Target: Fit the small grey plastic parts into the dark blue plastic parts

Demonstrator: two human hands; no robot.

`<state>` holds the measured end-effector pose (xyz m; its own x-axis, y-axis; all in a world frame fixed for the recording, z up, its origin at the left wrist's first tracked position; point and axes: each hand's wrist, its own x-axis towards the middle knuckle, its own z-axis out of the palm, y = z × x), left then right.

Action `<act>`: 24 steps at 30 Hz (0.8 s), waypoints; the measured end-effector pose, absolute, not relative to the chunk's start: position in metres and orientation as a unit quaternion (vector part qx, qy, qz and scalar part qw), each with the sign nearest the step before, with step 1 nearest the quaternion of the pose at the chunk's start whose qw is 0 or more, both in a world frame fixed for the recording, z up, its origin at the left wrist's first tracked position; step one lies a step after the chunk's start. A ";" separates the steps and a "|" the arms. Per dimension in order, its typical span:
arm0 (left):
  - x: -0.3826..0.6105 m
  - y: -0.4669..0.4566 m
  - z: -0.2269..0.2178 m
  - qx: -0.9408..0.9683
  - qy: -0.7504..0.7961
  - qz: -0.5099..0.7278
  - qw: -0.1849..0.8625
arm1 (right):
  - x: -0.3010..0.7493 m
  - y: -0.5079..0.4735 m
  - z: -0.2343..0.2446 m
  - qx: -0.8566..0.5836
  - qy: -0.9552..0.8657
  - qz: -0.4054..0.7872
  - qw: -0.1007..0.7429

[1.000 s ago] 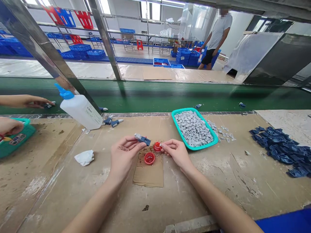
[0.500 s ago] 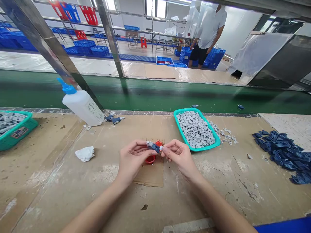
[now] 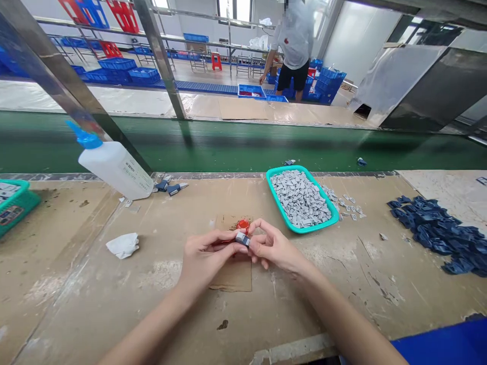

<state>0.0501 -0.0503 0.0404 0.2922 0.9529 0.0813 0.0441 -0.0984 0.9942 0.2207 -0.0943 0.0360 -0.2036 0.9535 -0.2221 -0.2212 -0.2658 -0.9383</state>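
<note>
Between my two hands is a small dark blue and grey plastic part (image 3: 242, 239). My left hand (image 3: 209, 253) pinches it from the left with thumb and fingers. From the right, my right hand (image 3: 272, 246) closes its thumb and fingertips on the part's other end. Just behind the fingers a red round container (image 3: 243, 225) shows in part, standing on a piece of cardboard (image 3: 238, 278). A teal basket (image 3: 330, 223) full of small grey plastic pieces (image 3: 300, 197) stands to the right of my hands.
A pile of dark blue parts (image 3: 437, 233) lies at the right. On the left are a white bottle with a blue spout (image 3: 117, 167), a crumpled white cloth (image 3: 123, 246) and another teal basket (image 3: 17, 208). Behind runs a green belt (image 3: 228, 147); a person (image 3: 294, 45) stands beyond it.
The part has turned between my fingers, and the white piece at its right end no longer shows. My right fingers are closer to my left. The person beyond the belt has moved left.
</note>
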 end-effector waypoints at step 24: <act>0.053 0.144 0.027 0.859 0.461 0.218 0.048 | 0.316 -0.078 0.027 -0.814 -0.494 0.077 0.295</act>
